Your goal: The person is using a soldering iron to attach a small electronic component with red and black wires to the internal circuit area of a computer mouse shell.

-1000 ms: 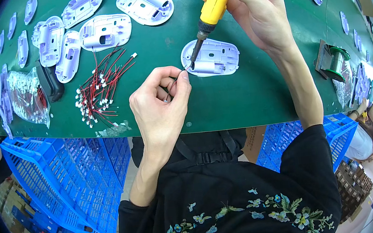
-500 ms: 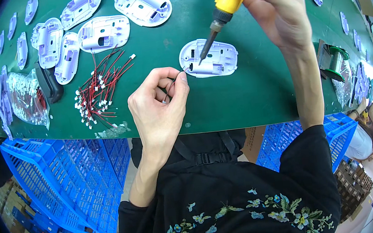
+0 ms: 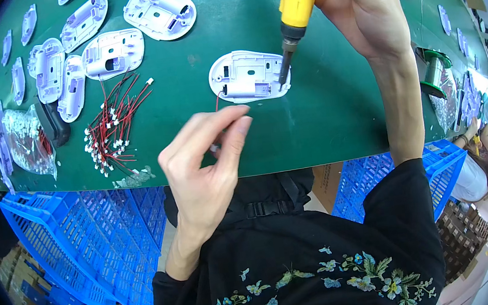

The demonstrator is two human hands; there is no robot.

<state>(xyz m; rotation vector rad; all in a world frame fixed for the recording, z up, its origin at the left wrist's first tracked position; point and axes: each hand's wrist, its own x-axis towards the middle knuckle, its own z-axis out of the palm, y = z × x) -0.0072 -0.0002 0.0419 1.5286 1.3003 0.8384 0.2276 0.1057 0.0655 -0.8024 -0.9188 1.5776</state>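
Note:
A white plastic shell [image 3: 255, 67] with moulded ribs and a battery slot lies on the green table before me. My right hand [image 3: 353, 4] grips a soldering iron [image 3: 297, 5] by its yellow handle, and the tip points down at the shell's lower right end. A thin red wire [image 3: 217, 99] runs from the shell's lower left corner towards my left hand [image 3: 199, 157]. That hand's thumb and forefinger tips are slightly apart. Its other fingers curl round the wire, whose small white connector shows partly between them.
A pile of red-and-black wires [image 3: 112, 128] with white connectors lies at left, near several more shells [image 3: 159, 11]. A bag of connectors [image 3: 29, 144] sits beyond a black-handled tool [image 3: 53, 123]. A solder reel [image 3: 436, 73] stands at right. Blue crates [image 3: 86, 243] flank me below the table edge.
The soldering iron's tip has gone from the shell's left part to its right end. My left hand has drawn back from the shell, its fingertips parting. The whole view has shifted slightly.

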